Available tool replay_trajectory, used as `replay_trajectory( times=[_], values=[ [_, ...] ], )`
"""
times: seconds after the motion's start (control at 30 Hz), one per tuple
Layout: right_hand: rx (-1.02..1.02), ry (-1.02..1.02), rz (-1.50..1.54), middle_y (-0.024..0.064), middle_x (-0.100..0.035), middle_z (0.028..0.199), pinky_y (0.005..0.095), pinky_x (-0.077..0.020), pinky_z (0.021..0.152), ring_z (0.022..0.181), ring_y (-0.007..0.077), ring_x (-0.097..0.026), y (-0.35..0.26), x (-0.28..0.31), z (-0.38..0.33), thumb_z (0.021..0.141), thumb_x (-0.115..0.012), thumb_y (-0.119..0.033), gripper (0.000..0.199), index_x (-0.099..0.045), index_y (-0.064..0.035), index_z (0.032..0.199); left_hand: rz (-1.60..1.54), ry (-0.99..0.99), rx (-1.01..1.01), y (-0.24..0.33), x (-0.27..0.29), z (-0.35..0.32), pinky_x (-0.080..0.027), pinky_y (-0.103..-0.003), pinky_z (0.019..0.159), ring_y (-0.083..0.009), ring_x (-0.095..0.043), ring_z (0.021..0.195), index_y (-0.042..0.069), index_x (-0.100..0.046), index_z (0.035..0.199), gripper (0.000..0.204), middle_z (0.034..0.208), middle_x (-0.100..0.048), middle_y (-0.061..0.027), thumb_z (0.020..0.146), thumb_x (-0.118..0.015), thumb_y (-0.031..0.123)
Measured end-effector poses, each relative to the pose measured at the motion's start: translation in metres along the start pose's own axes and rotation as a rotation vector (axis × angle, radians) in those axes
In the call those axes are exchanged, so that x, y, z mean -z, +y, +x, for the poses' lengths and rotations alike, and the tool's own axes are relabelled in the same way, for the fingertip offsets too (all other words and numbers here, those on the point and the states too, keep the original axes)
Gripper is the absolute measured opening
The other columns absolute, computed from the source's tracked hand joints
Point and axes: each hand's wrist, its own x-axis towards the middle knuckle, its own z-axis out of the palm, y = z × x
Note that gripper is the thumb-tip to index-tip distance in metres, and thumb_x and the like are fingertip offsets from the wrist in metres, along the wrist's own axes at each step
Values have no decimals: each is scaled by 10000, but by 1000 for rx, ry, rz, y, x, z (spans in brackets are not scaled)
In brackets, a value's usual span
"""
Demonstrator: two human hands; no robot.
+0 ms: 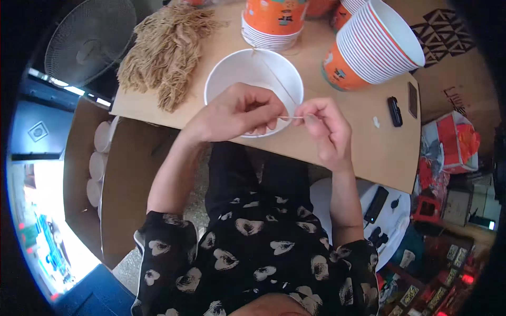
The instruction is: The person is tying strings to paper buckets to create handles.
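Observation:
A thin pale string [288, 117] stretches between my two hands, over the near rim of a white-lined paper bucket [224, 73]. My left hand [240, 113] pinches one part of it, thumb against the curled fingers. On the other side, my right hand [328, 129] grips it between thumb and fingertips. A thin tan cord [276, 76] runs from the bucket's far rim across its mouth toward my hands. How the string joins this cord, I cannot tell.
A heap of tan cords [166, 50] lies left on the table. Stacks of orange paper buckets [369, 47] stand behind. A small black object [394, 111] lies at the right. A cardboard box [129, 184] stands lower left, a fan [89, 42] far left, and a white stool [392, 231] right.

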Motion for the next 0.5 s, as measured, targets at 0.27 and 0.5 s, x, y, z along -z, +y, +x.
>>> replay_trajectory(
  times=[0.27,0.5],
  values=[
    [-30,-35,-96,47,-625,884,218,-453,699,787,85,-589,-1,-3,3,980,-558,-115,135,-560,8,1034,128,-22,-68,7,11,-3,-464,-191,643,-43,-565,721,-15,-647,988,106,819,-624,7,961,-586,67],
    [-22,-35,94,65,-636,858,244,-497,707,762,108,-611,-6,-15,15,964,-588,-92,148,-572,37,1034,252,162,-78,7,3,-27,-469,-192,666,-36,-574,776,-21,-646,997,111,855,-636,3,927,-649,65]
  ],
)
